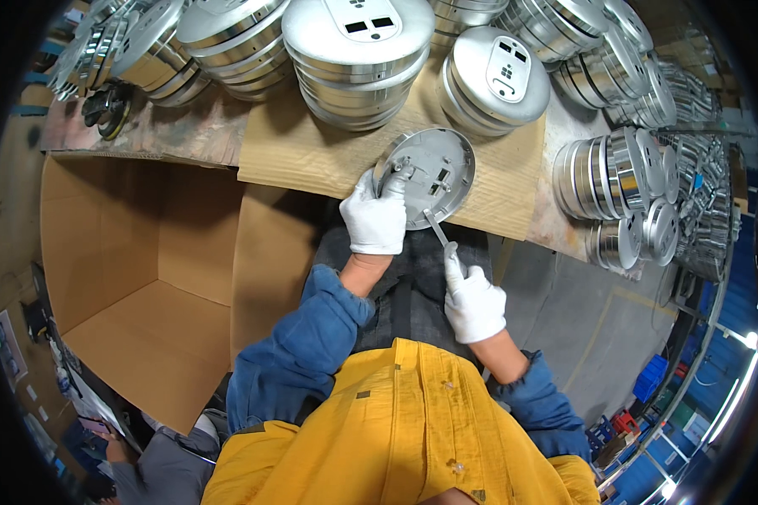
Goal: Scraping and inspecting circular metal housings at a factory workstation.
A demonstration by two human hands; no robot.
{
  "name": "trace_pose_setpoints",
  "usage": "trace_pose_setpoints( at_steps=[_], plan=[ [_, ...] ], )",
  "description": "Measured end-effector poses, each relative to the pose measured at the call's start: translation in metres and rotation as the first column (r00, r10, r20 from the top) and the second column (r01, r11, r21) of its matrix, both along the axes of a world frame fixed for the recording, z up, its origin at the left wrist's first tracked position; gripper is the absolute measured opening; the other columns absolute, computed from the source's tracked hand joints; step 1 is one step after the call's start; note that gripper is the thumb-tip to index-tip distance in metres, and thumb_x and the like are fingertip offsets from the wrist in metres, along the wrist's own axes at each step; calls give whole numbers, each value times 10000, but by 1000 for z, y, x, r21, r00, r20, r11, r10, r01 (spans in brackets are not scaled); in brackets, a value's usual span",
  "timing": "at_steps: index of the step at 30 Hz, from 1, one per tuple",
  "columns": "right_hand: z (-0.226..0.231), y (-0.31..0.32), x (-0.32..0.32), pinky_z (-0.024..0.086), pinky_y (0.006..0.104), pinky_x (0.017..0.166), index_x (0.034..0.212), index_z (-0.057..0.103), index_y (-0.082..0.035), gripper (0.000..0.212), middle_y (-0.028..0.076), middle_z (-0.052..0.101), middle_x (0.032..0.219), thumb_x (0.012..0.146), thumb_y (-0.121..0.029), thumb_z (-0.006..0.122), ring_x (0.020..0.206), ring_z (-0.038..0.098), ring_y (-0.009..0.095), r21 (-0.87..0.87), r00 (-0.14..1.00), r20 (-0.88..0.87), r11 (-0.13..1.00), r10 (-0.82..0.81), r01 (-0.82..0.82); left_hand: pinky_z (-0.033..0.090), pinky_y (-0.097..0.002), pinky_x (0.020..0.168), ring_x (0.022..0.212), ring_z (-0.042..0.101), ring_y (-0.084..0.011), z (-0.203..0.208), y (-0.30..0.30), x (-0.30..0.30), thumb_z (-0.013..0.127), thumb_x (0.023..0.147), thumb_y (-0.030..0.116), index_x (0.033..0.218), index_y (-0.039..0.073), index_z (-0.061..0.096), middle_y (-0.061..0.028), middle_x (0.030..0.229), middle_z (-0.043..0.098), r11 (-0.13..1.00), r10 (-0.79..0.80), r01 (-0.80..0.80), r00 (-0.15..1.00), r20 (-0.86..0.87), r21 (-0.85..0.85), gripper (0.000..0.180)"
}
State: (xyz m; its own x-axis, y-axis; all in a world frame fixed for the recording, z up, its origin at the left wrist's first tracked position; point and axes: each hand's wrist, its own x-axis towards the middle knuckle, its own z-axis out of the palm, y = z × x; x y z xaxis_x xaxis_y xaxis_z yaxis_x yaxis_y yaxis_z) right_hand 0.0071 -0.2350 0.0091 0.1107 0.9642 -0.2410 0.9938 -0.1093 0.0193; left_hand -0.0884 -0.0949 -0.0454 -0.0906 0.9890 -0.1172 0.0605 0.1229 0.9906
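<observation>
Rnd cover (453, 171) in L hand (376, 215).

We locate an open cardboard box (101, 236) at nine o'clock, a blue crate (649, 379) and what appears to be a red bin (625, 422) at four, and a grey-clad co-worker (168, 467) between seven and eight.

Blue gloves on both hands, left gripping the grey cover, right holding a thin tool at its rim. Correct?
The gloves are white, not blue, in the head view; left hand grips the grey cover, right hand holds the thin tool at its rim.
</observation>
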Motion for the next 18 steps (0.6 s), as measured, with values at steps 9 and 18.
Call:
trace_pose_setpoints(
  at_steps=[9, 18],
  plan=[
    [55, 8, 32, 489, 402, 526, 1220, 582, -278, 370, 98, 584, 666, 851, -267, 596, 573, 604, 295, -63, 982, -164, 994, -95, 86, 499, -272, 633, 654, 634, -155, -6, -5, 0, 744, 812, 193, 949, -59, 635, -126, 768, 687, 977, 49, -35, 997, -62, 210, 307],
    [76, 36, 34, 479, 395, 520, 1192, 603, -188, 333, 112, 603, 690, 864, -216, 551, 600, 616, 279, -130, 995, -79, 990, 53, -63, 430, -318, 464, 450, 532, -246, -4, -15, -8, 749, 791, 201, 938, 15, 630, -84, 532, 515, 883, -9, 156, 949, -315, 443, 265]
  ],
)
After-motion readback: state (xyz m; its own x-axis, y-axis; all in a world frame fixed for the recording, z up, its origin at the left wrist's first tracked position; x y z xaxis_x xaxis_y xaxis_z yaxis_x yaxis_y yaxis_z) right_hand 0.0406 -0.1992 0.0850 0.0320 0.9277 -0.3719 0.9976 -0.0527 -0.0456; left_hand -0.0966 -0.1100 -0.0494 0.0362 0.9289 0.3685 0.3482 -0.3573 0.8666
